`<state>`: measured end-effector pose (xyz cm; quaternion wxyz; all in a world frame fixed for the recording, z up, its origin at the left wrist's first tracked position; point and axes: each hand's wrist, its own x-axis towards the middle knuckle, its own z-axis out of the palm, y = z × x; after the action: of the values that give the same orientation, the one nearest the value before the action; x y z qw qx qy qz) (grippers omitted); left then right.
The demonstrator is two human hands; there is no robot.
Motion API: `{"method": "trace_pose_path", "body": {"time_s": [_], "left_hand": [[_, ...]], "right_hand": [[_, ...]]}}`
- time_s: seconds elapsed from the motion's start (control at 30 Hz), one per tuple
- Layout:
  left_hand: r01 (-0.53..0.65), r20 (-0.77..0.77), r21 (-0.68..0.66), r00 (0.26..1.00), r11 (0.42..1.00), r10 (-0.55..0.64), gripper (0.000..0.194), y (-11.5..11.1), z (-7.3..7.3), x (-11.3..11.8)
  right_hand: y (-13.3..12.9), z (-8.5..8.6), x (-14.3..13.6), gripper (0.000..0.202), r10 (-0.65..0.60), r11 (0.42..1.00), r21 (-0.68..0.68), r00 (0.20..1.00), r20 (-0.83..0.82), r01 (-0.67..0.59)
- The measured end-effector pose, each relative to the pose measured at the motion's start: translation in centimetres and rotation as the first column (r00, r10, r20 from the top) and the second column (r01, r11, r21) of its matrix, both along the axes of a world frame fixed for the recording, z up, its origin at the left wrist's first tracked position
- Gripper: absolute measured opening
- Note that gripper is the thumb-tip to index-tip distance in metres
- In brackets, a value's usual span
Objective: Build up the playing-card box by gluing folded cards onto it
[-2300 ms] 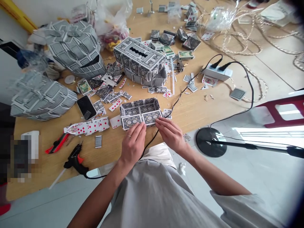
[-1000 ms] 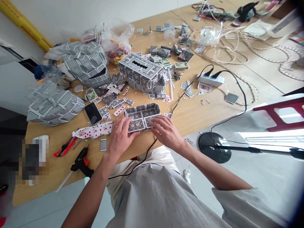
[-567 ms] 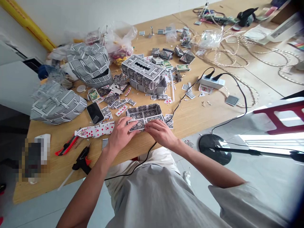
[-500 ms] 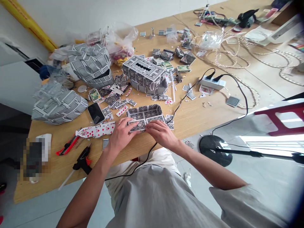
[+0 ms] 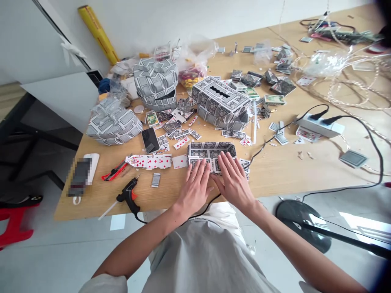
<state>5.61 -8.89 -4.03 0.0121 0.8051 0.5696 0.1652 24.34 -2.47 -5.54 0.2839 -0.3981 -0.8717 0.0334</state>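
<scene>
A small open box made of playing cards (image 5: 210,149) sits at the front edge of the table, with black-and-white card backs on its walls. My left hand (image 5: 195,185) lies with its fingers stretched flat on the near left side of the box. Beside it my right hand (image 5: 232,179) rests on the near right side, fingers straight and slightly apart. The hands cover much of the near wall. To the left is a row of face-up playing cards (image 5: 149,161), with a single card (image 5: 179,161) between it and the box.
Left lie a hot glue gun (image 5: 130,193), a red utility knife (image 5: 115,170) and a phone (image 5: 150,140). Behind stand a larger card-covered box (image 5: 221,101) and two card-woven baskets (image 5: 155,81). A power strip (image 5: 320,124) with black cables is at the right.
My fingers have gone from curled at the near wall to stretched flat over it. The camera view has shifted left, so things appear farther right.
</scene>
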Motion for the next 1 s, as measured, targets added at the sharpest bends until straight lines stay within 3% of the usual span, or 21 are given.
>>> {"method": "trace_pose_path", "body": {"time_s": [0.07,0.17,0.23,0.3,0.43,0.57,0.7,0.83,1.0], "left_hand": [[0.033,0.043,-0.001,0.999,0.999,-0.033,0.078,-0.2,-0.1,-0.2],[0.027,0.176,0.070,0.984,0.997,-0.039,0.063,-0.2,1.4,-2.8],[-0.129,0.239,0.139,0.966,0.982,0.094,0.041,-0.1,2.6,-5.6],[-0.283,0.179,0.101,0.948,0.954,0.262,0.025,-0.2,3.0,-8.9],[-0.434,-0.163,-0.035,0.891,0.900,0.423,0.027,-0.6,1.6,-14.0],[-0.403,-0.172,-0.055,0.905,0.913,0.389,0.017,-0.8,0.2,-15.9],[-0.366,-0.146,-0.040,0.923,0.930,0.357,0.019,-0.6,0.6,-16.2],[-0.333,-0.085,0.030,0.938,0.942,0.335,0.021,-0.6,2.7,-17.1],[-0.313,0.205,0.057,0.933,0.948,0.296,0.018,-1.5,7.9,-17.9]], "right_hand": [[-0.1,-0.3,-0.1,0.083,-0.012,1.000,-0.020,0.999,0.038,0.012],[-0.2,-0.1,0.1,0.086,-0.002,0.999,-0.050,0.999,0.044,0.004],[-0.3,0.2,0.4,0.089,-0.006,0.998,-0.063,1.000,0.028,0.007],[-0.4,0.4,0.8,0.091,-0.033,0.997,-0.068,0.999,0.026,0.034],[-0.5,0.3,1.5,0.095,-0.060,0.994,-0.089,0.995,0.084,0.068],[-0.4,0.3,1.7,0.100,-0.036,0.991,-0.125,0.994,0.107,0.049],[-0.3,0.8,2.4,0.100,-0.034,0.978,-0.206,0.999,-0.004,0.032],[-0.4,1.8,3.7,0.085,-0.176,0.973,-0.194,0.951,-0.256,0.128],[-0.4,2.8,4.9,0.062,-0.326,0.944,-0.191,0.861,-0.390,0.270]]}}
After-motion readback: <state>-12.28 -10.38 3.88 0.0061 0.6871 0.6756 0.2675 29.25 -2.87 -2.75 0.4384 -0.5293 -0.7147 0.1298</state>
